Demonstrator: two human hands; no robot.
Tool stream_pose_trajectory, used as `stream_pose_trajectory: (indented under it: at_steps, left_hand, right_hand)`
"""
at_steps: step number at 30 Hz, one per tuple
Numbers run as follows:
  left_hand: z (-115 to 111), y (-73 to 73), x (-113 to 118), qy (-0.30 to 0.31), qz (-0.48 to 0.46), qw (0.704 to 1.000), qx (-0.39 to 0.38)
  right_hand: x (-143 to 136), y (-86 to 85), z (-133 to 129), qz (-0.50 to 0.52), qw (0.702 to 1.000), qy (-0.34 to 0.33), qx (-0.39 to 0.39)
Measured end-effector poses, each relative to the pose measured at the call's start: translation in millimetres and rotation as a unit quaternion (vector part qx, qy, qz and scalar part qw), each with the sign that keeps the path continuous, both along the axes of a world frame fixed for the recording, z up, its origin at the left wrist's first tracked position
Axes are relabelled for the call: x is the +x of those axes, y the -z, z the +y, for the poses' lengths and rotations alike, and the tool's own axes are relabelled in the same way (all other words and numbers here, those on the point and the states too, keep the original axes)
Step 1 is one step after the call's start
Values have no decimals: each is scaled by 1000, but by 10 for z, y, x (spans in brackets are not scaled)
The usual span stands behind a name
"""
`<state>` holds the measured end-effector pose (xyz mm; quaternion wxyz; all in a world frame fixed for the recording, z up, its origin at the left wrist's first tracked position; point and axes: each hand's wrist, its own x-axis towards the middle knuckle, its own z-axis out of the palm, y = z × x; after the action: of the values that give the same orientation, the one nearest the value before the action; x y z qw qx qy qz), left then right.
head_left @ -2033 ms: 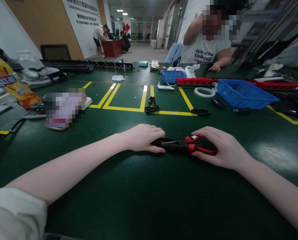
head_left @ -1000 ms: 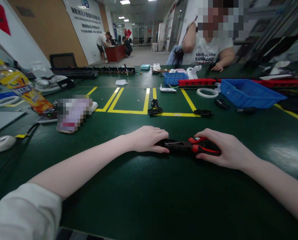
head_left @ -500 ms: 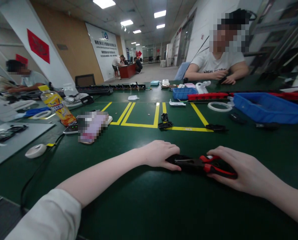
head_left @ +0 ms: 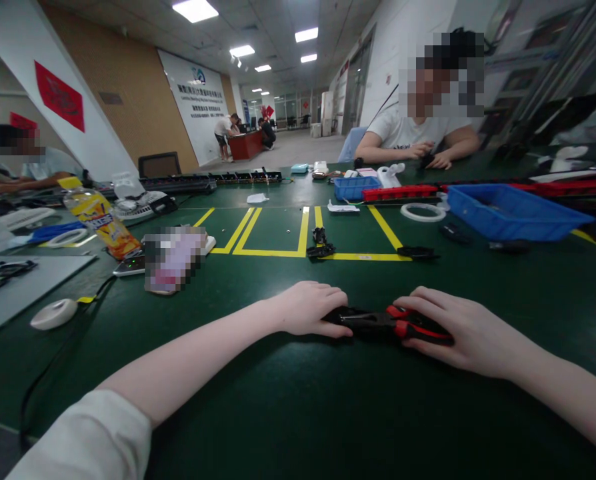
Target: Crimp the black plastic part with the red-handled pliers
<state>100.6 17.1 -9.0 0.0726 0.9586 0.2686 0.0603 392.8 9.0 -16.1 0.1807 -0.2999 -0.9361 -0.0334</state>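
My right hand (head_left: 471,328) is wrapped round the red-and-black handles of a pair of pliers (head_left: 423,329), fingers on the far handle and thumb on the near one. The dark jaws point left, toward my left hand (head_left: 305,308). Between its fingers and thumb, my left hand grips a small black part (head_left: 339,316), mostly covered by the fingers. The jaws meet or overlap this part; exactly where they bite cannot be made out. Both hands are low over the green table (head_left: 278,413). Beyond them lie small black pieces (head_left: 321,251) and another black piece (head_left: 418,253) on yellow tape lines.
To the left are a phone (head_left: 174,260), a drink bottle (head_left: 99,219), a white mouse-like object (head_left: 54,314) and a grey board (head_left: 53,283). A blue tray (head_left: 518,215) and a tape roll (head_left: 423,213) are at right. Across the table sits a person (head_left: 418,133).
The whole view has shifted a little to the right, so things appear farther left. The pliers' handles look slightly closer together. Both hands keep their hold.
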Motion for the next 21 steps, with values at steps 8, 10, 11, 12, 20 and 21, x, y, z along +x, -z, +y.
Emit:
stream_pose_trajectory:
  at_steps: [8, 10, 11, 12, 20, 21]
  left_hand:
    - [-13, 23, -3, -4, 2, 1000, 16]
    - [-18, 19, 3, -6, 8, 1000, 22]
    - [-20, 15, 8, -7, 11, 1000, 23]
    - [-23, 12, 14, -8, 14, 1000, 24]
    - [-31, 52, 41, -21, 28, 999, 41]
    - [-31, 55, 40, -21, 28, 999, 41]
  right_hand:
    - [14, -31, -19, -35, 999, 4, 0]
    - [5, -42, -33, -47, 999, 6, 5]
    - [-2, -46, -41, -50, 999, 7, 8]
    - [-9, -49, -51, -53, 998, 9, 13]
    - [-43, -35, -119, -72, 996, 25, 49]
    - [-39, -35, -115, -75, 996, 24, 49]
